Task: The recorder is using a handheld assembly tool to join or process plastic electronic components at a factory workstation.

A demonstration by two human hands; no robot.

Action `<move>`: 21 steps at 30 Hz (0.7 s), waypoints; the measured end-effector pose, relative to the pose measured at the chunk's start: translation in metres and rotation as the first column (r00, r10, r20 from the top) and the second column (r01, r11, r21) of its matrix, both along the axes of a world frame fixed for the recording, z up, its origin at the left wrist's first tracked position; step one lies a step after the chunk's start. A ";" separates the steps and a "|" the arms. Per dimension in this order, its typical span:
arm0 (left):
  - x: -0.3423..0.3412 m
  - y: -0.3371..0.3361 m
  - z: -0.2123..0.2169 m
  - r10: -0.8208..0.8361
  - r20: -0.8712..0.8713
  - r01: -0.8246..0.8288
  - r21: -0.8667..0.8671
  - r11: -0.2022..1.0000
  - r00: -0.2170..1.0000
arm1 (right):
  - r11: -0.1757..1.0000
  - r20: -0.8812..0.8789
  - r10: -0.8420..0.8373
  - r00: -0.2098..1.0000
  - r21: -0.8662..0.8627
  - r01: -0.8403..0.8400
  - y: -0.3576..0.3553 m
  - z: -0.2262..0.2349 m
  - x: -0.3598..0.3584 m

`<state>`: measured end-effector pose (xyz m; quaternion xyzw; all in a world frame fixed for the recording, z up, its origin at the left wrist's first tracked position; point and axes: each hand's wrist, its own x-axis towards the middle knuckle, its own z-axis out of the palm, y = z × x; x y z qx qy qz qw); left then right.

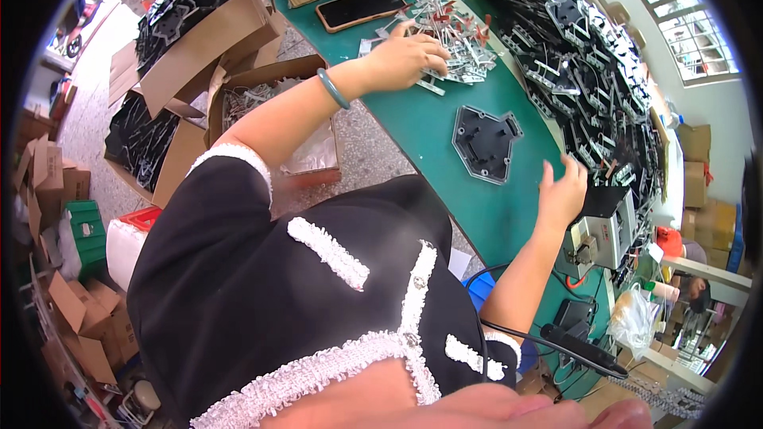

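Note:
My left hand (407,60), with a green bangle (333,89) on the wrist, reaches over a loose pile of small silvery metal strips with reddish-brown parts (465,40). Its fingers are bent and apart at the pile's near side; nothing gripped shows. A black angular plastic housing (485,144) with a pale rim lies on the green table, between my two hands. To the right of that housing, my right hand (563,195) is raised with thumb and fingers apart, holding nothing. It is beside a large heap of similar black housings and metal strips (572,71).
A phone (362,9) lies behind my left hand. Near my right forearm stands a grey metal device (600,230) with black cables. Left of the green table (413,139), cardboard boxes (211,44) hold black parts. A clear plastic bag (634,318) is at the lower right.

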<state>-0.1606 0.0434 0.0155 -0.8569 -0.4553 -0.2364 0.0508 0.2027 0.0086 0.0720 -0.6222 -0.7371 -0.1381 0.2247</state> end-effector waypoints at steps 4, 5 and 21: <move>-0.025 0.005 -0.006 -0.107 0.231 0.131 -0.089 0.987 0.967 | 0.804 -0.309 0.530 0.790 -0.113 -0.584 0.055 0.019 -0.081; -0.025 0.007 -0.007 -0.131 0.256 0.155 -0.074 0.985 0.958 | 0.774 -0.232 0.582 0.779 -0.135 -0.619 0.070 0.013 -0.097; -0.055 0.030 -0.004 0.066 0.160 -0.095 0.182 0.979 0.985 | 0.772 -0.922 0.289 0.256 0.067 -0.632 0.133 0.076 -0.131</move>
